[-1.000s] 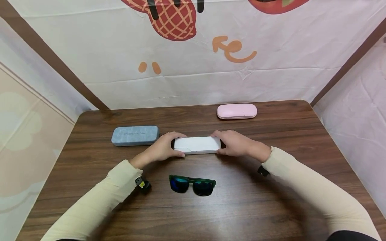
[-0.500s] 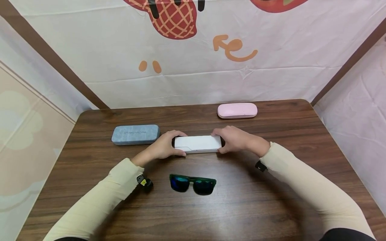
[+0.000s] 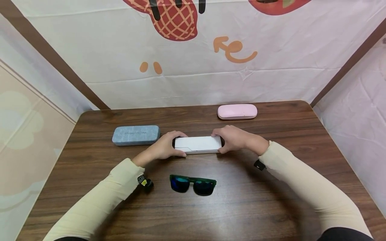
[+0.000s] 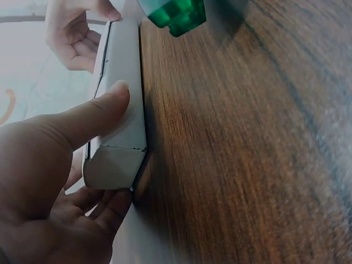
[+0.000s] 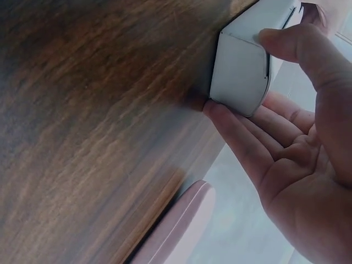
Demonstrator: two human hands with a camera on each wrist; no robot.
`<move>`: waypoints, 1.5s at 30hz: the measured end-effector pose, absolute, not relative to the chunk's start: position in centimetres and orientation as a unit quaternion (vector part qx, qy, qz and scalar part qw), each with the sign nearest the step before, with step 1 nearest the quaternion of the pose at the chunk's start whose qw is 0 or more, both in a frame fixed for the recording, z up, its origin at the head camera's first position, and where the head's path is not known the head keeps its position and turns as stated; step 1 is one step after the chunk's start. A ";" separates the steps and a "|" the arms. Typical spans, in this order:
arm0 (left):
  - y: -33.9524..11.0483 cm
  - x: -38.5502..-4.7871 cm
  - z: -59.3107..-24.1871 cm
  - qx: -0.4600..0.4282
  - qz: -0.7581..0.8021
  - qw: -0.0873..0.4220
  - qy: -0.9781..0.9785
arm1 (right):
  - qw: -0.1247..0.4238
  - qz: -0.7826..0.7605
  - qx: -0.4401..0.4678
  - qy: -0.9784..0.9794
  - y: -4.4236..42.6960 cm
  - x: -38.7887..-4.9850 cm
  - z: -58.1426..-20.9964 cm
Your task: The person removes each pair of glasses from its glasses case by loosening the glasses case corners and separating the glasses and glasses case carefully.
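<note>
A white glasses case (image 3: pixel 197 143) with a folded flap line lies closed on the table in the middle of the head view. My left hand (image 3: pixel 166 146) grips its left end, thumb along the near side and fingers behind. At the opposite end my right hand (image 3: pixel 233 139) holds the case the same way. In the left wrist view the thumb presses on the long side of the white case (image 4: pixel 124 66). The right wrist view has the thumb and fingers around the case's end (image 5: pixel 236 74). Nearer to me lie green-framed sunglasses (image 3: pixel 193 185) with dark lenses.
To the left, close to my left hand, sits a blue-grey glasses case (image 3: pixel 135 135). A pink glasses case (image 3: pixel 237 111) stands near the back edge of the brown wooden table (image 3: pixel 256 207). Behind the table hangs a printed cloth (image 3: pixel 193 83).
My right wrist and forearm have shifted slightly left and toward the back. Both hands keep hold of the white case, which stays in nearly the same place.
</note>
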State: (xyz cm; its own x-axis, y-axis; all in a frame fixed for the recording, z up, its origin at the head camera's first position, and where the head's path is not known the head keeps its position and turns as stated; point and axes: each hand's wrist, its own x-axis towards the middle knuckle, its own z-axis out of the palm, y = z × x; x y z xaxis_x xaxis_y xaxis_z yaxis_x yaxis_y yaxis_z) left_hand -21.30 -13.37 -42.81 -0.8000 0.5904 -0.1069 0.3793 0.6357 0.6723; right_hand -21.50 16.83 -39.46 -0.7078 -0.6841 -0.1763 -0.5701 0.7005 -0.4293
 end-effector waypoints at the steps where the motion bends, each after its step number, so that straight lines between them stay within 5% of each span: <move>1: -13.3 -21.3 -42.8 0.271 0.328 0.163 0.890 | 0.164 -0.175 -0.345 0.908 16.8 -21.5 -39.5; 45: -13.3 -21.5 -42.8 0.262 0.327 0.180 0.890 | 0.229 -0.242 -0.359 0.872 17.4 -23.3 -39.0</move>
